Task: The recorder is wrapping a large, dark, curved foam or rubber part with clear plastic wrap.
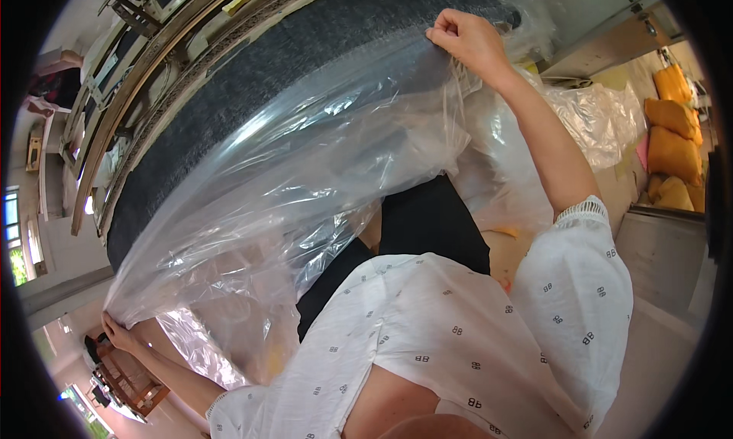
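A wide dark grey pad, thick like a mattress or foam slab, lies in front of me. A large clear plastic sheet is stretched over its near side. My right hand is raised to the far upper end and pinches the plastic's edge against the pad. My left hand is stretched out to the lower left and grips the other end of the plastic. The sheet sags between both hands and drapes down over my legs.
More crumpled clear plastic lies to the right. Yellow stuffed sacks are stacked at the far right beside a grey surface. Wooden frames lean along the pad's far side. A wooden piece of furniture stands at lower left.
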Action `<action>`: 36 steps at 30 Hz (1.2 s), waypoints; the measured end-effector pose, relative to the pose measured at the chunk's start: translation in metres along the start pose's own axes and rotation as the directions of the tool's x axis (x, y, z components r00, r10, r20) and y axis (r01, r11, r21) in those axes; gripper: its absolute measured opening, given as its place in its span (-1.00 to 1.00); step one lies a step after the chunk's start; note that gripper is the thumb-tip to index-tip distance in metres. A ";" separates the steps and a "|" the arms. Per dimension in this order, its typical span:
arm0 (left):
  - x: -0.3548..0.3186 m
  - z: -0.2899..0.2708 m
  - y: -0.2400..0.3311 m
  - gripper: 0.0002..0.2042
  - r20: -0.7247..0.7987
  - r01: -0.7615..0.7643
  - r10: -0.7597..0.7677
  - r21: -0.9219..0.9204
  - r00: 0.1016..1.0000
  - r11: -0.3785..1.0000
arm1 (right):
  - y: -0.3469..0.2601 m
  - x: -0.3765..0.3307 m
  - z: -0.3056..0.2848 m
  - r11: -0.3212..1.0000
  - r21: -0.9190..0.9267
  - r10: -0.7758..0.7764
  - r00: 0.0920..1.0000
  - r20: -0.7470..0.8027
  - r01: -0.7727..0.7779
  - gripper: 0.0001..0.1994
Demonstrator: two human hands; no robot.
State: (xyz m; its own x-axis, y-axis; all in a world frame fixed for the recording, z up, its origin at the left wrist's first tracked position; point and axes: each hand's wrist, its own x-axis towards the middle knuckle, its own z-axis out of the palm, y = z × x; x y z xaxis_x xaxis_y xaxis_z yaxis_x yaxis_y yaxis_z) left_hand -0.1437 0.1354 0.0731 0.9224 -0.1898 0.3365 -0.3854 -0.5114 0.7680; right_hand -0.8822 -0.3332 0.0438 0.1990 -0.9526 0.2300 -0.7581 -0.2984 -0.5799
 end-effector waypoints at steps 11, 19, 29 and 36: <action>-0.003 0.008 -0.006 -0.70 0.076 0.053 -0.017 -0.510 0.997 0.859 | 0.009 0.095 -0.024 0.742 0.657 -0.216 0.975 0.046 0.133 -0.88; 0.013 0.170 0.020 -0.74 0.042 -0.348 0.345 0.125 0.938 0.929 | 0.043 0.157 0.068 0.998 -0.047 0.003 0.872 -0.489 -0.030 -0.75; 0.072 0.228 0.030 -0.67 0.081 -0.195 0.205 -0.114 0.976 0.974 | 0.047 0.200 0.078 0.971 0.085 -0.161 0.880 -0.447 0.221 -0.81; 0.063 0.239 0.055 -0.66 0.093 -0.177 0.178 -0.019 0.980 0.984 | 0.054 0.209 0.075 0.995 0.046 -0.058 0.896 -0.441 0.088 -0.72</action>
State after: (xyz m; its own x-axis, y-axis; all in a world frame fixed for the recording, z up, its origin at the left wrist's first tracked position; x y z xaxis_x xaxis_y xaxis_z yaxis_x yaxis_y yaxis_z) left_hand -0.1010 -0.1049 0.0063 0.8375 -0.3546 0.4158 -0.5429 -0.4538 0.7066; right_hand -0.8350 -0.5525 0.0025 -0.0512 -0.8099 0.5843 -0.7082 -0.3830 -0.5931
